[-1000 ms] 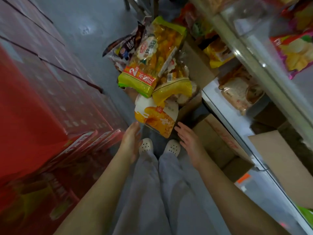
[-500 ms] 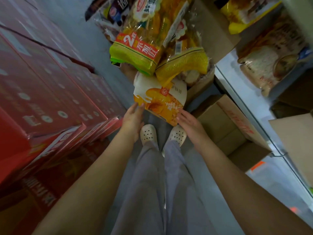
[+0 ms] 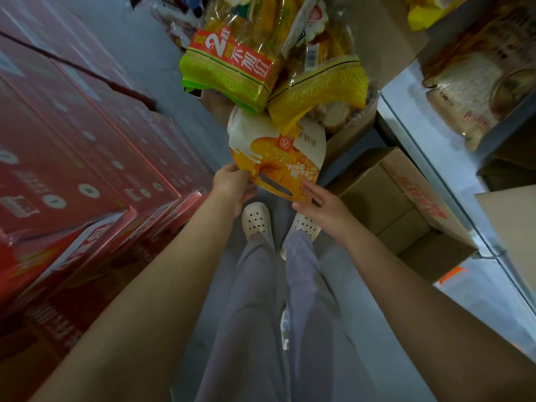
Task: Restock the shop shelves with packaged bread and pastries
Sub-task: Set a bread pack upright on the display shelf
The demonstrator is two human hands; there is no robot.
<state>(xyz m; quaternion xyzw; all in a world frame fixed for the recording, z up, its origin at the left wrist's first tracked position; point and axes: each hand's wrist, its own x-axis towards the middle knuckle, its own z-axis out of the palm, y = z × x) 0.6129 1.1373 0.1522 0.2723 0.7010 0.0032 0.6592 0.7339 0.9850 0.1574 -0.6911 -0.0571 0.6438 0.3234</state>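
Cut off at the top: the green bag with the red banner [image 3: 229,68] and the yellow bag [image 3: 319,85] beside it, both lying over the upper end of the orange-and-white bread bag [image 3: 278,158]. Print on all three hard to read. Underfoot, grey floor [image 3: 179,105]; a narrow aisle between stacked red cartons [image 3: 72,146] on the left and a pale shelf [image 3: 412,134] on the right, packaged bread [image 3: 464,97] on it. Under the pile, a brown carton [image 3: 351,132], contents mostly hidden; nearer, an open cardboard box [image 3: 406,204], inside in shadow. Pinches the bread bag's lower left edge with the left hand [image 3: 232,184]; lays the right hand [image 3: 322,203], fingers straight, against its lower right edge.
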